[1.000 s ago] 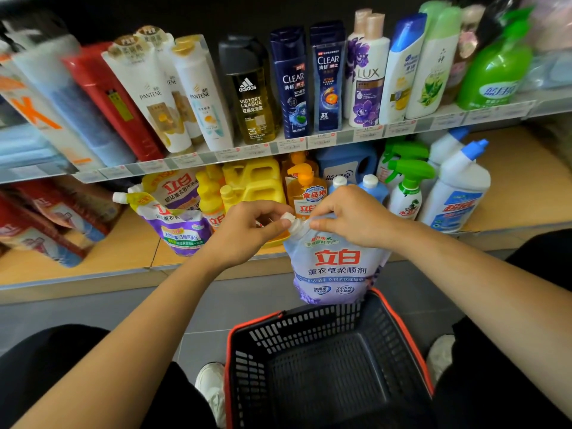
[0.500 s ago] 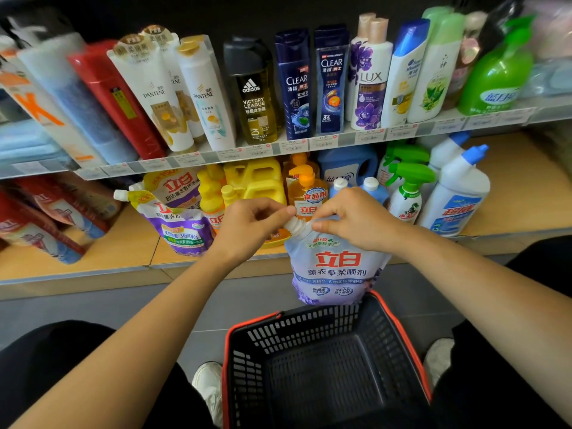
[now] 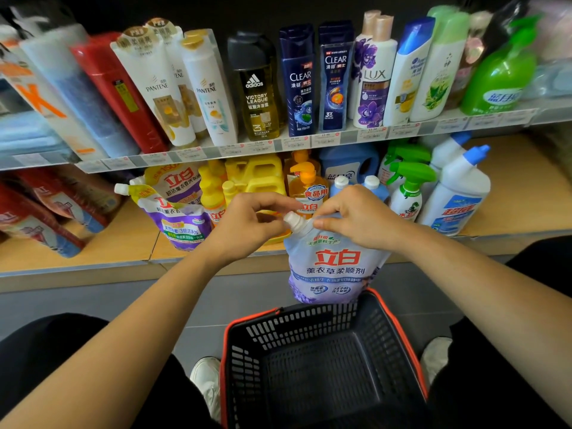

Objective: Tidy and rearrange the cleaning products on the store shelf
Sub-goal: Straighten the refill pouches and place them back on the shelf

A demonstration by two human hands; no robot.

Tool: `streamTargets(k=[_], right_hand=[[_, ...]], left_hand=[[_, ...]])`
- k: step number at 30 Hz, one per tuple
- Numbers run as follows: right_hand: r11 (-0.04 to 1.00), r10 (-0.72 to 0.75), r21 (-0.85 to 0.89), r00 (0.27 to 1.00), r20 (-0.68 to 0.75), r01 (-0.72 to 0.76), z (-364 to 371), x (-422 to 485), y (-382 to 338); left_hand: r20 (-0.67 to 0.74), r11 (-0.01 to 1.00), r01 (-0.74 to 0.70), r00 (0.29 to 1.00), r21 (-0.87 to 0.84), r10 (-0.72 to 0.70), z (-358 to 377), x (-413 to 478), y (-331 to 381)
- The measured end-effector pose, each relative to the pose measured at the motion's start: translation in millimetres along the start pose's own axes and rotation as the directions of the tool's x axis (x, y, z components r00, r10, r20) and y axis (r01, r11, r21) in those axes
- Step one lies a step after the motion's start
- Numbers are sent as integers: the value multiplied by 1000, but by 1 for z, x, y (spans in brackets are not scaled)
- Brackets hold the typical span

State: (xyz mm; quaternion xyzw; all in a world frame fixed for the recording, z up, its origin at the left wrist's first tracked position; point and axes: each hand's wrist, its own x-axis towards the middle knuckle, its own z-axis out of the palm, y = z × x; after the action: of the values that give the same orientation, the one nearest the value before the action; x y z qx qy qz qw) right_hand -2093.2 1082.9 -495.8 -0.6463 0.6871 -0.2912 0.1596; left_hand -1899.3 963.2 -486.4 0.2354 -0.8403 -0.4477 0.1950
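Two hands on one pouch: the lavender softener pouch point(image 3: 335, 264) hangs upright in the air, in front of the lower shelf's point(image 3: 93, 243) front edge, with its bottom just behind the far rim of the black basket point(image 3: 402, 329). My right hand point(image 3: 356, 218) pinches the pouch's top edge beside the spout, thumb on the front, fingers curled behind. My left hand point(image 3: 247, 224) pinches the white cap point(image 3: 292, 218) — thumb against its side, the other fingers curled in above. Behind my hands, an orange pump bottle point(image 3: 305, 184) and a green spray bottle point(image 3: 405, 193) stand packed close. A second purple pouch point(image 3: 176, 218) leans at the shelf edge to the left. Bare wood shows left of that pouch, and right of the white toilet-cleaner bottle point(image 3: 455, 196) — wider there.
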Motion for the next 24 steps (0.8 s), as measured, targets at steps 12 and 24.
streamTargets(k=[12,24], right_hand=[[1000,-11,-1,1000,5,11,-1,0,1],[999,-32,-5,999,12,32,0,0,3]], left_hand=[[70,989,-86,994,119,78,-5,-1,0],[21,970,-104,995,220,101,3,-2,4]])
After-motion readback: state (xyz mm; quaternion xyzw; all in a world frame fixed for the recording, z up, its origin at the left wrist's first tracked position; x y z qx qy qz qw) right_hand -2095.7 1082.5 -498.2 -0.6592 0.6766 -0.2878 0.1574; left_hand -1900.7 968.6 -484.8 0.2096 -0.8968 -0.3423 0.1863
